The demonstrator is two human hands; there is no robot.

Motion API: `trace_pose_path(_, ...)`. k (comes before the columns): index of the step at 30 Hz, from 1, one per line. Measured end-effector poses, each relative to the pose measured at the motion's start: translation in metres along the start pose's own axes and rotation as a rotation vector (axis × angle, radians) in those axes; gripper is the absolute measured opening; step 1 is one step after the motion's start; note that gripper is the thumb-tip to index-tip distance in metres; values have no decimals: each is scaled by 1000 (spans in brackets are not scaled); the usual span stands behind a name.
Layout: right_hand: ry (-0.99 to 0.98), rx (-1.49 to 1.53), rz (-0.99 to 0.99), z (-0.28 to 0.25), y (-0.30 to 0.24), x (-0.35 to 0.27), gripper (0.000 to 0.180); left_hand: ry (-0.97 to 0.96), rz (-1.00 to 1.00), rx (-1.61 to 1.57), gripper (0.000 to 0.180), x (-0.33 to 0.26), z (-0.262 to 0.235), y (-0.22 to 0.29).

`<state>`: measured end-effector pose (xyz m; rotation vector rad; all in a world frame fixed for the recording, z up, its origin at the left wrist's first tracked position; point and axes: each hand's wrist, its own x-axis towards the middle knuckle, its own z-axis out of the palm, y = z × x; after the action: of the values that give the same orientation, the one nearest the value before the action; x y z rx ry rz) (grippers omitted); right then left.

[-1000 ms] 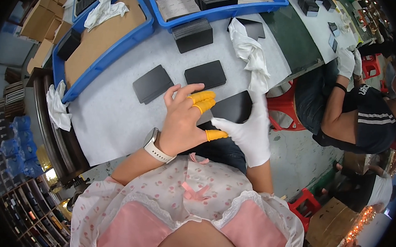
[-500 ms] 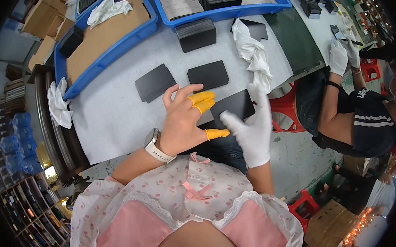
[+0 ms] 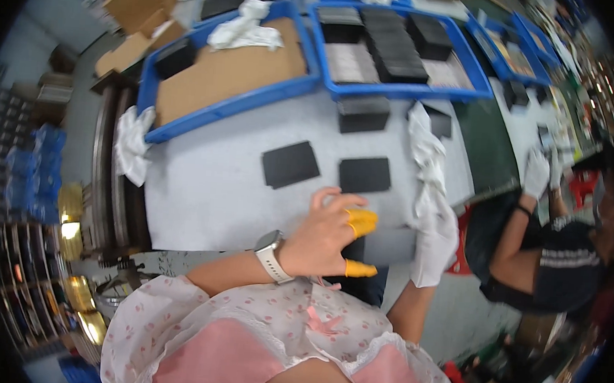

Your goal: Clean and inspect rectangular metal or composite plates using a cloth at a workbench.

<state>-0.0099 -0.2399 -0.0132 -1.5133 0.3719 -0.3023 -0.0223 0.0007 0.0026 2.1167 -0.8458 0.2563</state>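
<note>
Flanking panel (image 3: 390,246), L hand (image 3: 320,239), R hand (image 3: 435,247), co-worker's shirt txt (image 3: 571,259) (blurry)

Table sheet (image 3: 206,209)'s just plain white, flat black pieces (image 3: 291,164) on it, bright blue trays (image 3: 234,106) along its far edge, dark green surface (image 3: 490,144) right of it. At its near side: yellow finger cots (image 3: 364,225) on the left hand (image 3: 326,237), white glove (image 3: 428,260) on the right hand (image 3: 436,242), white blouse (image 3: 256,310) with pink print.
</note>
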Motion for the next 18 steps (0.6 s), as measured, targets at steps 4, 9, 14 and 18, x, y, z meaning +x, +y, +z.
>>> trace_pose_path(4, 38, 2, -1, -31, 7, 10, 32, 115, -60, 2, 63, -7, -19, 2)
trace_pose_path(9, -590, 42, 187, -34, 45, -28, 47, 250, -116, 64, 76, -17, -13, -9)
trace_pose_path(14, -410, 288, 244, 40, -14, -56, 34, -57, -190, 85, 83, -18, -21, -10)
trace_pose_path(18, -675, -33, 222, 50, -29, -52, 52, -195, 29, 214, 81, -4, -52, -11)
